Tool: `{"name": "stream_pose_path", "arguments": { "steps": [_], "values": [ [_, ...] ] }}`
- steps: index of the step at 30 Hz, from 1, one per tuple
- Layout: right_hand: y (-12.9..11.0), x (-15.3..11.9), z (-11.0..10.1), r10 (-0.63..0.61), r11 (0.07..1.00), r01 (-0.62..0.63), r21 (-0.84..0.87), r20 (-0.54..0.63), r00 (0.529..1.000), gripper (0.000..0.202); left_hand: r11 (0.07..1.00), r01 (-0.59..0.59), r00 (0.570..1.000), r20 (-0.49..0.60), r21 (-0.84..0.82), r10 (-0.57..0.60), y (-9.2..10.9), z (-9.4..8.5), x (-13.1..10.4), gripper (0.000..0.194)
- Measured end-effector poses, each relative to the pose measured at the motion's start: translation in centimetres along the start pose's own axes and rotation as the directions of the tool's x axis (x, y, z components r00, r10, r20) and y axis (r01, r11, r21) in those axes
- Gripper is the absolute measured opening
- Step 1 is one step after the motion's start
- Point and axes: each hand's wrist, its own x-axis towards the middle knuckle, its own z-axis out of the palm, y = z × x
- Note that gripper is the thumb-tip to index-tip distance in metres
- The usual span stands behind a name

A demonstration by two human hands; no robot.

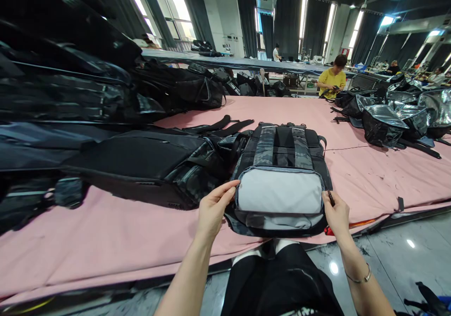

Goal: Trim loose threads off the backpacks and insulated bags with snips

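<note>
A black and camouflage backpack (pixel 315 139) lies in front of me with its shoulder straps facing up. At its near end a light grey lining panel (pixel 280 190) is exposed, edged with dark trim. My left hand (pixel 216 208) pinches the panel's left edge between thumb and fingers. On the opposite side, my right hand (pixel 336 212) is closed at the right edge, and a small slim dark object (pixel 331 197) shows between its fingers; its kind I cannot make out. Something red (pixel 329 231) peeks out below that hand.
A pink cloth (pixel 141 240) covers the table. Another black backpack (pixel 141 161) lies to the left, before a high heap of black bags (pixel 70 85). Silver-lined bags (pixel 384 118) are piled at the right. Across the table a person in yellow (pixel 331 81) handles something dark.
</note>
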Motion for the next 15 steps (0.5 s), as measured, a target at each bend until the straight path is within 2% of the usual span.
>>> {"name": "stream_pose_path", "arguments": {
  "steps": [4, 7, 10, 13, 15],
  "values": [
    [-0.1, -0.1, -0.1, -0.02, 1.0, 0.02, -0.014, 0.007, 1.0, 0.044, 0.989, -0.111, 0.982, -0.141, 0.099, 0.124, -0.2, 1.4, -0.4, 0.036],
    [-0.3, -0.1, 0.0, -0.016, 0.999, 0.017, -0.033, 0.013, 1.0, 0.045, 0.989, -0.117, 0.961, -0.24, 0.086, 0.135, -0.5, 1.5, 0.0, 0.026],
    [0.1, 0.2, -0.2, -0.002, 0.999, 0.003, -0.034, 0.032, 0.999, 0.043, 0.995, -0.1, 0.947, -0.307, -0.001, 0.094, -1.0, 0.1, 0.6, 0.029],
    [1.3, 0.0, -0.8, -0.016, 0.999, 0.019, -0.04, 0.059, 0.998, 0.038, 0.993, -0.087, 0.935, -0.35, -0.079, 0.054, -1.4, -2.6, 0.2, 0.03],
    [2.0, -0.5, -1.1, -0.003, 0.985, 0.007, -0.172, 0.022, 1.0, 0.03, 0.993, -0.076, 0.932, -0.36, -0.095, 0.037, -1.6, -4.4, -1.2, 0.032]
  ]
}}
